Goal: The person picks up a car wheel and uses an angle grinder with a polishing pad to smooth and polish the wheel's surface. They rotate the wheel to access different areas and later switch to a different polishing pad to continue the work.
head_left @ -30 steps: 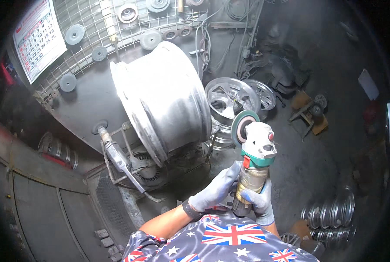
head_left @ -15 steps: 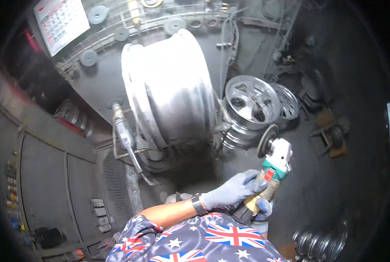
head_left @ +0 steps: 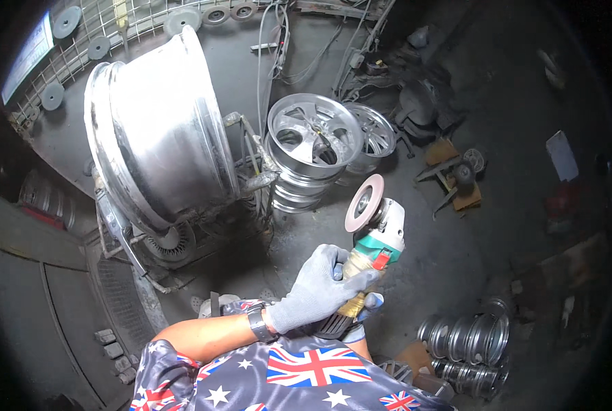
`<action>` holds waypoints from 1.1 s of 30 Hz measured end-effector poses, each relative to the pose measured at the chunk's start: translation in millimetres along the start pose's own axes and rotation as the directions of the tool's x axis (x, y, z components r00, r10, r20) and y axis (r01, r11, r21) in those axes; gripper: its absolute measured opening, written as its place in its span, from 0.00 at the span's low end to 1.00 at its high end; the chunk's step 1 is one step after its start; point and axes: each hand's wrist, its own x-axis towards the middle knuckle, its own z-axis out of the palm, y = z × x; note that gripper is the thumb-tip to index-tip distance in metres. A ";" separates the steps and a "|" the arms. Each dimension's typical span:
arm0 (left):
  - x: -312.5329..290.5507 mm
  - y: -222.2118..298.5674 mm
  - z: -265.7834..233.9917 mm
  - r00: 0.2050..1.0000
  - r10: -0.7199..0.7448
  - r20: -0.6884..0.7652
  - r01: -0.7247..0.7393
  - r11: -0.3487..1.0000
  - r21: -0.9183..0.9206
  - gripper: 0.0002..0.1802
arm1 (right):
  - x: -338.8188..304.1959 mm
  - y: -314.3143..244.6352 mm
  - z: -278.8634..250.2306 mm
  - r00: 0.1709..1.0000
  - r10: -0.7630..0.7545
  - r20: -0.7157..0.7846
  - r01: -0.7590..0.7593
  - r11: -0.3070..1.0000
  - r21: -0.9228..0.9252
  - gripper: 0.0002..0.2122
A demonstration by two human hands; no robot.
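Both gloved hands are gripping the angle grinder (head_left: 369, 240): left hand (head_left: 316, 291) is wrapping over the body, right hand (head_left: 360, 308) is closing around it underneath, mostly hidden. Since a second ago the grinder is tilting down and rightward; its pink disc (head_left: 364, 203) is now facing left. Up and left of the hands, well apart, the large bare rim (head_left: 158, 130) is sitting on its stand, untouched. Beyond the disc, spoked wheels (head_left: 313, 137) are leaning stacked.

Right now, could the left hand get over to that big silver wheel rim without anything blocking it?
Probably yes. The left hand grips the angle grinder, and only open space shows between it and the big wheel rim on its stand up to the left. It would need to let go or carry the grinder along.
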 end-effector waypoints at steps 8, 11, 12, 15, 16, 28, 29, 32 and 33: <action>13.3 -18.9 13.5 0.990 -0.051 0.133 0.073 0.983 -0.169 0.32 | 3.8 -10.6 -13.6 1.000 -0.014 0.019 0.013 0.999 0.032 0.41; 18.7 -28.6 14.4 0.948 0.029 0.318 0.126 0.882 -0.455 0.39 | 8.4 -19.9 -16.6 0.998 -0.050 0.026 0.049 0.998 0.043 0.41; 19.3 -28.0 13.6 0.935 0.079 0.346 0.103 0.874 -0.476 0.42 | 12.6 -21.6 -18.1 0.997 -0.057 0.043 0.055 0.997 0.053 0.41; 28.4 -35.8 25.3 0.855 0.183 0.485 0.134 0.825 -0.549 0.48 | 28.3 -35.1 -26.9 0.990 -0.119 0.070 0.112 0.989 0.099 0.42; 31.5 -38.0 30.4 0.819 0.210 0.533 0.167 0.803 -0.573 0.50 | 31.8 -42.0 -20.1 0.991 -0.130 0.016 0.128 0.985 0.113 0.42; 100.0 -47.5 38.4 0.919 0.168 0.357 -0.218 0.970 0.106 0.35 | 71.1 -93.4 -29.7 0.845 -0.423 -0.327 0.290 0.876 -0.385 0.23; 109.9 -50.4 39.1 0.931 0.182 0.316 -0.249 0.951 0.185 0.35 | 78.1 -93.4 -36.3 0.817 -0.444 -0.369 0.287 0.867 -0.407 0.21; 146.2 -63.9 39.8 0.916 0.188 0.356 -0.278 0.935 0.220 0.35 | 104.3 -86.2 -80.2 0.799 -0.418 -0.433 0.244 0.882 -0.403 0.26; 159.5 -68.3 41.7 0.904 0.208 0.374 -0.300 0.931 0.209 0.35 | 116.2 -87.7 -88.7 0.817 -0.387 -0.428 0.245 0.904 -0.352 0.25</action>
